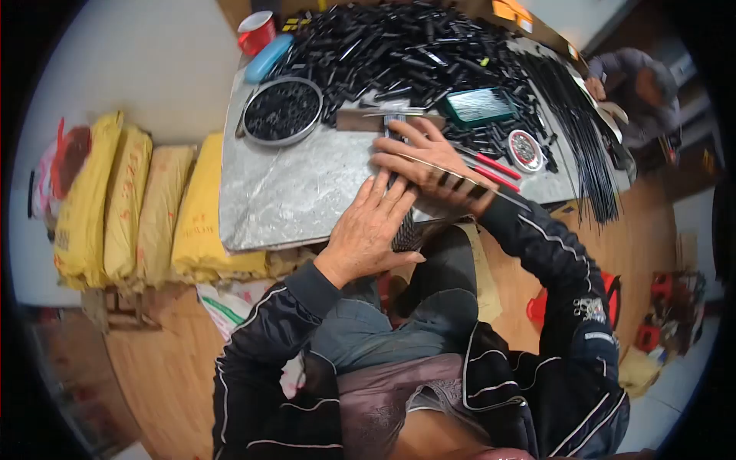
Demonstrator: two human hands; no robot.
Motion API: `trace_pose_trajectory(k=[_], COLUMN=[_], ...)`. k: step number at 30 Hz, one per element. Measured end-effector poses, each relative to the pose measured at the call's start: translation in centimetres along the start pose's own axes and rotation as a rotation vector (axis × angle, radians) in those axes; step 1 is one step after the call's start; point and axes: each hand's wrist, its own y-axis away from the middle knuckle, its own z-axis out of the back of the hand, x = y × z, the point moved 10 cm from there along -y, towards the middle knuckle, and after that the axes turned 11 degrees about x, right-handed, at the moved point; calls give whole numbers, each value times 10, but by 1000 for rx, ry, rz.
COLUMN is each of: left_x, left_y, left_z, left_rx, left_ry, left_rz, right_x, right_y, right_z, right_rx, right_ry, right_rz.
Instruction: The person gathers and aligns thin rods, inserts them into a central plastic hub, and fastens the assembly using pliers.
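Well, the narrow dark strip (393,135) lies under my two hands near the front of the worktop (287,195), running toward me from a brownish block (356,120), and mostly covered by skin. I'd judge it light and fairly stiff, smooth enough to skid, so the long sides would give a surer hold than the end, with gentle pressure in case it is brittle. My left hand (363,234) is flat, its fingers extended and loosely parted, thumb out to the side, the tips meeting my other hand over the strip and closed around nothing. My right hand (435,159) reaches across with fingers long and slightly bent; a slim metal tool (510,198) slants by it, though I cannot tell whether it's gripped or how far the hidden thumb closes. Below my palm shows a dark, mesh-textured piece (403,232). The worktop looks grey, flat and scuffed. Beyond spreads a heap of glossy black parts (391,50), hard-looking and tubular, with a round metal-rimmed tray (280,143) of similar bits, a green tray (454,115) of fine bright pins, and smooth red handles (497,165) close to my wrist.
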Motion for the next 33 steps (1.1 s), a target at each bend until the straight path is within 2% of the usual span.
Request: trace_pose_trajectory(k=[3, 5, 6, 7, 8, 9, 10, 11, 12, 13, 15, 17, 18, 19, 20, 21, 22, 23, 25, 27, 28, 29, 31, 33], left_x=[-1, -21, -16, -4, 12, 2, -36, -42, -53, -63, -29, 25, 75, 41, 13, -35, -66, -99, -113, -80, -69, -60, -73, -94], left_y=[2, 5, 7, 22, 34, 38, 43, 38, 34, 34, 36, 49, 84, 85, 90, 76, 69, 59, 42, 44, 59, 96, 108, 119], left_z=[5, 32, 53, 101, 148, 203, 255, 268, 263, 248, 215, 149, 97, 51, 27, 34, 41, 52, 39, -27, -78, -119, -151, -167], left_rx=[-6, -2, 51, -190, -244, -516, -730, -731, -695, -604, -664, -287, -11, 323, 296, 221, 91, -21, -54, 379, 778, 973, 1032, 1019], left_ry=[-36, -120, 128, 46, 513, 641, 108, 199, 210, -224, 266, 436, 425, 525, 551, 328, 216, -70, -279, 183, 414, 1050, 1235, 1560], left_rz=[-89, -249, -190, -90, 111, 34, -87, -128, -236, -241, 10, 302, 609, 607, 574, 330, 222, 0, -73, 82, 171, 637, 662, 676], right_x=[-9, -11, -20, -17, -7, 15, 50, 81, 97, 103, 109, 104, 105, 107, 109, 114, 123, 135, 154, 166, 173, 177, 181, 174], right_y=[1, -4, -1, -2, 1, 5, 7, 12, 16, 21, 41, 73, 86, 99, 111, 117, 122, 124, 123, 118, 120, 126, 131, 115], right_z=[1, 16, 27, 40, 53, 58, 75, 93, 90, 83, 43, 6, -13, -32, -46, -56, -65, -70, -72, -67, -65, -67, -77, -63], right_rx=[-8, -41, -50, 133, 246, 370, 331, 278, 295, 274, 449, 593, 675, 756, 838, 903, 977, 1055, 1139, 1204, 1262, 1314, 1337, 1071], right_ry=[125, 165, -77, -323, -757, -1201, -1465, -1727, -1768, -1809, -1965, -2082, -2067, -2045, -1921, -1846, -1836, -1826, -1767, -1689, -1567, -1446, -1409, -976], right_rz=[29, 15, -22, -60, -90, -100, 64, 235, 144, 151, 73, -171, -191, -208, -219, -200, -163, -119, -33, 47, 88, 122, 74, 214])
